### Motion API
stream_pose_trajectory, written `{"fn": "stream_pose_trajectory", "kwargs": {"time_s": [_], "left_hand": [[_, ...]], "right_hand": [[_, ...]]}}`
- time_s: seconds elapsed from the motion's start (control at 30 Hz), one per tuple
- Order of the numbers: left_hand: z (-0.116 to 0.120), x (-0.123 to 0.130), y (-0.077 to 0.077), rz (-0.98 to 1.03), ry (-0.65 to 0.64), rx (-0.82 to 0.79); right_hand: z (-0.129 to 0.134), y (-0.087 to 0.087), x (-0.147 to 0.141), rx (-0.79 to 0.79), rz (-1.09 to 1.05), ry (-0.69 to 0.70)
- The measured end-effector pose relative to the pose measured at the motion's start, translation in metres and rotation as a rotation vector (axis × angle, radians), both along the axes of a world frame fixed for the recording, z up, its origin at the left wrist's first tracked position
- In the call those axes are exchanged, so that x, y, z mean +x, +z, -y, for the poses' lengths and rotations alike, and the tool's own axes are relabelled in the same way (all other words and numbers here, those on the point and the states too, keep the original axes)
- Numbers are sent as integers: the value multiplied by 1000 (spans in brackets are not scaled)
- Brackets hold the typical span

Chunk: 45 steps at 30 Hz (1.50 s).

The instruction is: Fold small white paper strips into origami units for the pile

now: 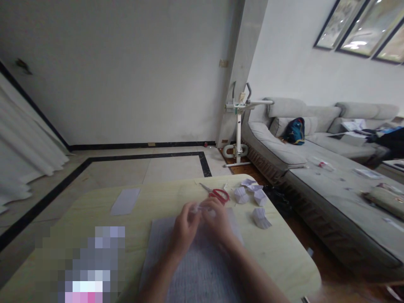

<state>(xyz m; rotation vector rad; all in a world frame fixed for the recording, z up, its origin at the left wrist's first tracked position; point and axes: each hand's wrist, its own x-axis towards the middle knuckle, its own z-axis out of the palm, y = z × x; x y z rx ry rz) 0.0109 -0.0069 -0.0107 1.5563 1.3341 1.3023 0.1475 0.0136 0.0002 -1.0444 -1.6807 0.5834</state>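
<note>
Head: fingers (214, 204) around blurred paper (197, 207)

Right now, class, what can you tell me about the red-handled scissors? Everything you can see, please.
The scissors lie on the pale table, just beyond the right hand, left of some folded papers. The looped red handles look plastic; the grey blades look metal and point away to the left. Whether the hand touches them is unclear.
</note>
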Motion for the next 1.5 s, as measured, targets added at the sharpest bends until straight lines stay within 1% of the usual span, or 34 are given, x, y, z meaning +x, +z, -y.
{"fn": "stream_pose_trajectory", "kwargs": {"time_s": [0.07, 0.13, 0.23, 0.33, 0.47, 0.57, 0.63, 0.7, 0.9, 1.03, 1.23, 1.37, 1.5], "left_hand": [[-1, 0, 3, 113, -7, -72], [-1, 0, 7, 175, -27, -127], [0, -1, 15, 204, -28, -154], [0, 0, 19, 229, -5, -170], [-1, 1, 17, 253, 21, -162], [-1, 1, 16, 232, 33, -163], [-1, 1, 15, 214, 58, -157], [-1, 0, 14, 209, 58, -154], [-3, 0, 9, 211, 68, -146], [-4, -1, 9, 215, 31, -169], [-3, -4, 14, 262, -44, -135], [-2, -4, 16, 265, -88, -115], [-1, -3, 17, 233, -63, -109]], "right_hand": [[0, 2, -2, -71, -76, -19], [1, 2, -3, -152, -127, -14], [2, 1, -4, -260, -169, 5], [1, -1, -4, -306, -180, 32], [0, -5, -4, -283, -141, 18], [0, -7, -5, -250, -114, -8], [0, -7, -5, -219, -94, -13], [0, -6, -6, -200, -77, -15], [1, -4, -8, -205, -86, -34], [2, -4, -9, -204, -79, -1], [6, 3, -10, -225, -67, 58], [6, 5, -10, -226, -88, 59], [5, 1, -6, -251, -154, 87]]}}
